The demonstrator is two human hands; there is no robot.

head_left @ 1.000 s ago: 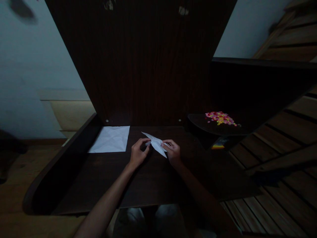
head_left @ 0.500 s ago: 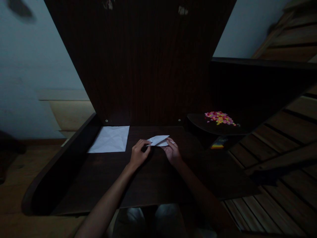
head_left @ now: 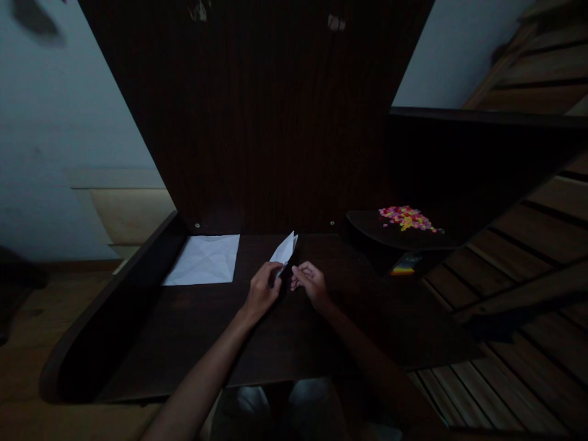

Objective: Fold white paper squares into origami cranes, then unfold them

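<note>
A folded piece of white paper (head_left: 284, 250) stands tilted up over the desk, its pointed end toward the back panel. My left hand (head_left: 263, 288) pinches its lower end between thumb and fingers. Just to the right, my right hand (head_left: 311, 284) has its fingers curled in, with no paper visible in them. A small dark gap separates it from the folded paper. At the left of the desk lies a flat white sheet (head_left: 204, 260) with crease lines across it.
The dark wooden desk (head_left: 184, 343) has a raised side board (head_left: 110, 312) on the left and a tall back panel (head_left: 257, 122). On a rounded shelf (head_left: 367, 225) at right lies a pile of small pink, red and yellow pieces (head_left: 408, 218). A colourful object (head_left: 404, 266) sits below it.
The folded paper has turned from lying nearly level between both hands to pointing up and away. My right hand has let go of it and curled its fingers.
</note>
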